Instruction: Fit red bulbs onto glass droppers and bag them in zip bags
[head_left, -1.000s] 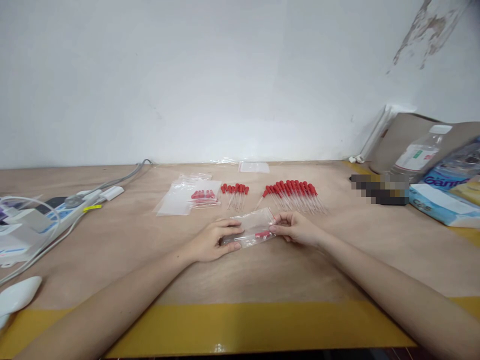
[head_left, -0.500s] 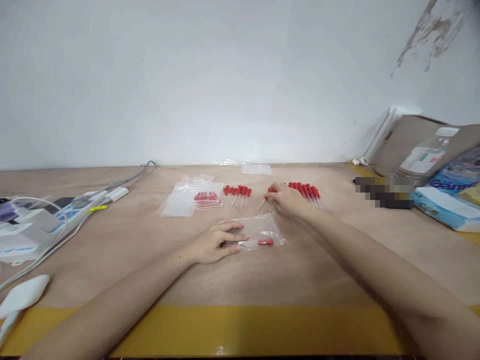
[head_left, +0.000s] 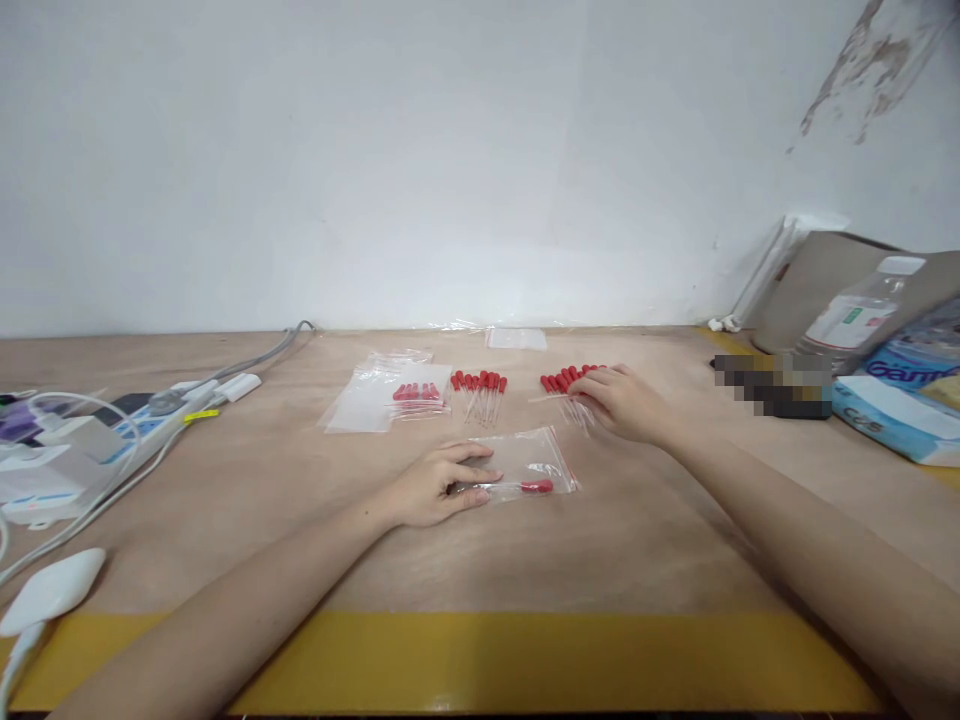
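Note:
My left hand [head_left: 439, 487] lies with its fingers spread on the left part of a clear zip bag [head_left: 521, 455]. Inside the bag is one dropper [head_left: 536, 487] with a red bulb toward the bag's opening; its tube runs left under my fingers. My right hand [head_left: 619, 402] is closed at the right-hand row of red-bulbed droppers [head_left: 559, 382]. A thin clear tube [head_left: 546, 400] juts left from its fingertips, apparently a dropper whose bulb is hidden by the fingers. A second bunch of droppers [head_left: 480, 385] lies to the left, bulbs facing the wall.
Stacked clear bags [head_left: 360, 400] lie at the left, with filled bags [head_left: 418, 393] on top. A small pile of bags [head_left: 517, 339] sits by the wall. A power strip [head_left: 154, 425] with cables is far left; a bottle [head_left: 855, 315] and tissue pack [head_left: 896, 420] are at right.
My right hand has moved right, from the left end of the right-hand row across its droppers, uncovering bulbs on the left. My left hand stays on the bag.

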